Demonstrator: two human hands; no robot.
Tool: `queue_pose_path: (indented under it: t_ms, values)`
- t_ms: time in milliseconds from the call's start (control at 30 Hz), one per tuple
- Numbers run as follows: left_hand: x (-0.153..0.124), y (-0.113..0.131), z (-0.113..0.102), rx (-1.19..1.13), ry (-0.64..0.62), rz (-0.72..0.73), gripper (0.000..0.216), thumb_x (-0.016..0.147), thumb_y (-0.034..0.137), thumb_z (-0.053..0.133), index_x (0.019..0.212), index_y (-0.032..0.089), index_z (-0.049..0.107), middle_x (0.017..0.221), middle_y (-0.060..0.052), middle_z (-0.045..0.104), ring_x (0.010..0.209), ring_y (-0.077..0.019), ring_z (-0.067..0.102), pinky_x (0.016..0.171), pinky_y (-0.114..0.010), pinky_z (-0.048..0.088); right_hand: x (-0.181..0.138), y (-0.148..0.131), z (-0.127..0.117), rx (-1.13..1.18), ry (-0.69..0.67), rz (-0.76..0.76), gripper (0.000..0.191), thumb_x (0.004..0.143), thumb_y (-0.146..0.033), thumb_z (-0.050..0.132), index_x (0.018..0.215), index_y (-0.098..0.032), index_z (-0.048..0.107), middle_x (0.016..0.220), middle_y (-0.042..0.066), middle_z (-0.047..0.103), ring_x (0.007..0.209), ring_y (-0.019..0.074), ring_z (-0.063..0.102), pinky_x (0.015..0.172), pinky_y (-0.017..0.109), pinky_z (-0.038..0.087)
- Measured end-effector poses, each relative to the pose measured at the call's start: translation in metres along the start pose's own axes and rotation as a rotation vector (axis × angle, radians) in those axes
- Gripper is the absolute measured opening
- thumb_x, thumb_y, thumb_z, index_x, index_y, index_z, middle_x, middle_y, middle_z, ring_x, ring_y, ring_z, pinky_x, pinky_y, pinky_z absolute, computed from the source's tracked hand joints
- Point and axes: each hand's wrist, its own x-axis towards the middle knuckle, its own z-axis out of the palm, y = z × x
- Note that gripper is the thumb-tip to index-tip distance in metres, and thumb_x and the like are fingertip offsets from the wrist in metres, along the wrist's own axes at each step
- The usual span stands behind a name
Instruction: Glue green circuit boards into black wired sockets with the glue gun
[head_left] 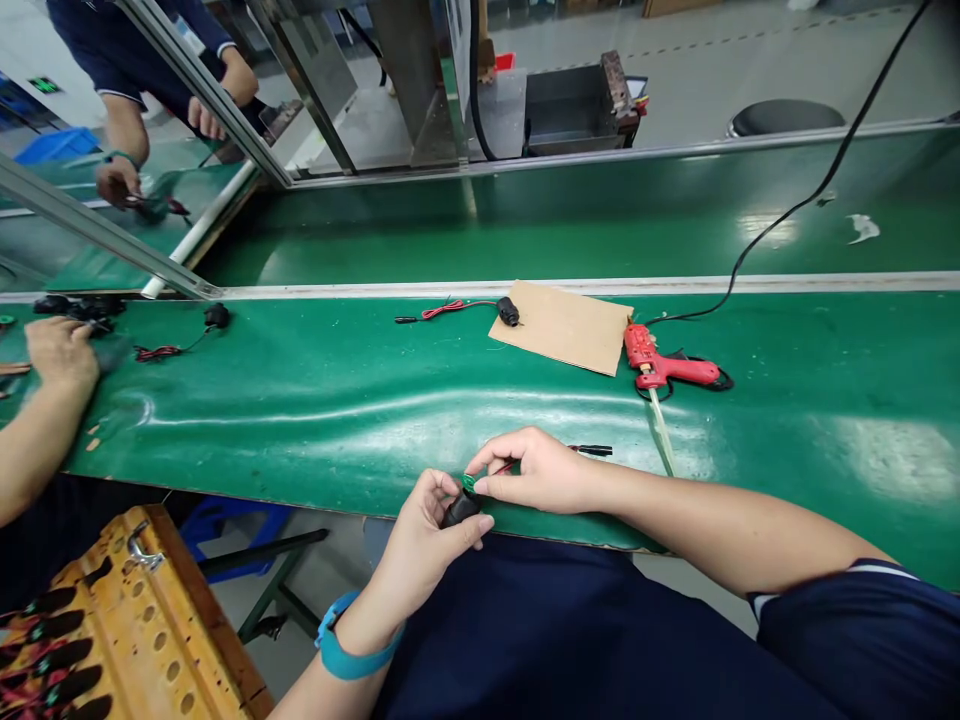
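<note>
Pinching a small black part (459, 510) at the near edge of the green counter (315, 420), the left hand (427, 535) grips it between thumb and fingers, while the right hand (536, 470) closes its fingertips on a small green piece (469, 484) at the top of that part. A red and black wire (581, 451) trails from under the right hand across the counter. Farther back lie a sheet of cardboard (570, 328), a red glue gun (664, 365) with its black cord, and another black part with red wire (480, 308). At the left, a co-worker's hand (61, 352) rests on the counter beside more black parts (79, 306). A wooden rack (112, 620) stands below left.
</note>
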Motion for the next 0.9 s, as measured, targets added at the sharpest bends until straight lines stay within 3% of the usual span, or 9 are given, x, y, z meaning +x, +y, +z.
queue_pose_path:
  t_ms: [100, 300, 500, 633, 733, 900]
  values:
    - [0.000, -0.001, -0.004, -0.072, -0.037, -0.011, 0.037, 0.081, 0.025, 0.083, 0.093, 0.021, 0.049, 0.090, 0.002, 0.065, 0.082, -0.0141, 0.066, 0.077, -0.030, 0.057, 0.001, 0.001, -0.001, 0.024, -0.003, 0.032, 0.024, 0.085, -0.033, 0.072, 0.099, -0.014, 0.075, 0.070, -0.002, 0.064, 0.065, 0.0111, 0.055, 0.063, 0.024, 0.044]
    - [-0.002, -0.007, -0.010, -0.091, -0.066, 0.037, 0.022, 0.094, 0.030, 0.071, 0.109, 0.019, 0.060, 0.100, -0.003, 0.066, 0.092, -0.0140, 0.062, 0.087, -0.029, 0.053, -0.001, -0.001, -0.002, 0.012, 0.017, 0.120, 0.018, 0.086, -0.032, 0.072, 0.089, -0.015, 0.072, 0.066, -0.003, 0.065, 0.057, 0.0094, 0.052, 0.055, 0.022, 0.040]
    - [-0.002, -0.017, -0.007, -0.126, -0.096, 0.041, 0.045, 0.081, 0.022, 0.084, 0.114, 0.024, 0.054, 0.099, -0.001, 0.068, 0.084, -0.0117, 0.062, 0.070, -0.021, 0.051, -0.006, -0.005, 0.001, 0.075, -0.010, -0.040, 0.013, 0.090, -0.028, 0.069, 0.085, -0.016, 0.068, 0.077, 0.001, 0.074, 0.069, 0.0134, 0.063, 0.067, 0.026, 0.048]
    - [-0.002, -0.016, -0.004, -0.128, -0.105, 0.018, 0.035, 0.083, 0.024, 0.082, 0.105, 0.023, 0.055, 0.089, 0.003, 0.063, 0.067, -0.0083, 0.055, 0.057, -0.020, 0.047, -0.009, -0.008, 0.001, 0.062, -0.025, -0.087, 0.010, 0.090, -0.025, 0.069, 0.086, -0.016, 0.070, 0.081, 0.003, 0.074, 0.075, 0.0154, 0.065, 0.073, 0.027, 0.050]
    - [-0.003, -0.011, -0.004, -0.082, -0.114, 0.029, 0.025, 0.086, 0.026, 0.079, 0.101, 0.021, 0.059, 0.083, 0.003, 0.062, 0.069, -0.0085, 0.055, 0.065, -0.022, 0.048, -0.010, -0.009, 0.000, 0.003, -0.017, -0.127, 0.011, 0.090, -0.026, 0.071, 0.086, -0.016, 0.072, 0.083, 0.002, 0.073, 0.077, 0.0153, 0.065, 0.074, 0.026, 0.050]
    - [-0.007, -0.005, -0.004, 0.002, -0.128, 0.037, 0.024, 0.089, 0.028, 0.076, 0.109, 0.018, 0.066, 0.095, -0.003, 0.069, 0.089, -0.0140, 0.060, 0.083, -0.026, 0.048, -0.009, -0.008, -0.001, -0.024, -0.039, -0.176, 0.012, 0.091, -0.026, 0.071, 0.086, -0.016, 0.073, 0.082, 0.002, 0.073, 0.078, 0.0149, 0.066, 0.075, 0.026, 0.051]
